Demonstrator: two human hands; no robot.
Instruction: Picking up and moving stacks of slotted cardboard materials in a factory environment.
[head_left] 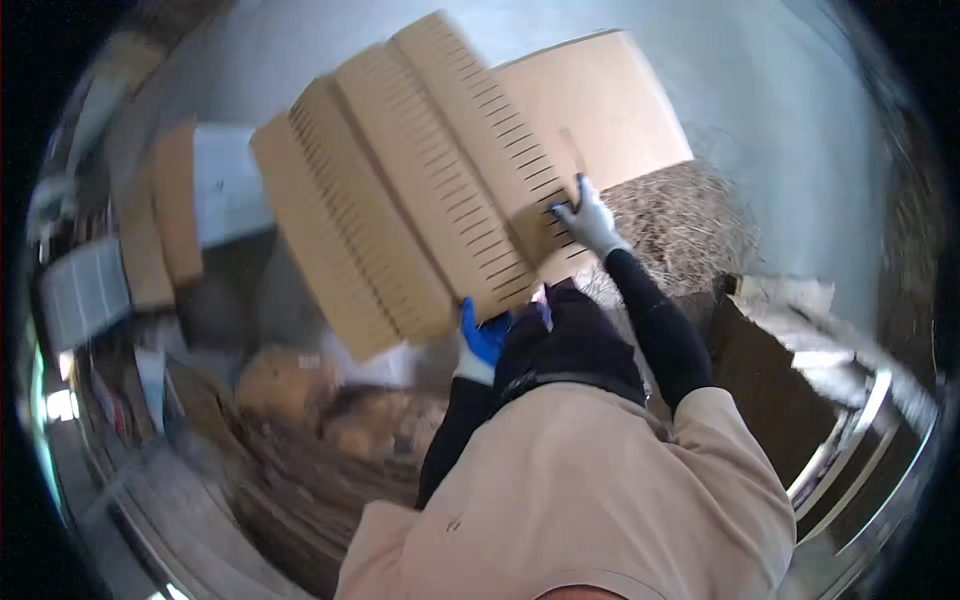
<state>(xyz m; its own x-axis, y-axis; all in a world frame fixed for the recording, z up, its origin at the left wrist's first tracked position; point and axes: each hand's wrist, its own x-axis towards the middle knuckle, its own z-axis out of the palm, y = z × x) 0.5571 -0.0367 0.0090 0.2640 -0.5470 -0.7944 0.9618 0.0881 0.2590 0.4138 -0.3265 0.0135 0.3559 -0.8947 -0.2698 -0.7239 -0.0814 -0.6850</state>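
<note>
A large brown cardboard sheet, with creased panels and rows of short dark slits, is tilted in front of me. My left hand, in a glove with a blue palm, is closed round its near edge; some fingers are hidden. At the sheet's right edge, my right hand holds on, in a whitish glove with dark fingertips. Its thumb and a finger lie over the slitted face. Behind it, a plain flat cardboard piece shows partly, overlapped by the slitted sheet.
A heap of straw-like shreds lies on the grey floor to the right. Nearer on that side stand dark brown box-like panels. White and brown boards lean at the left. Blurred brown bundles lie by my left arm.
</note>
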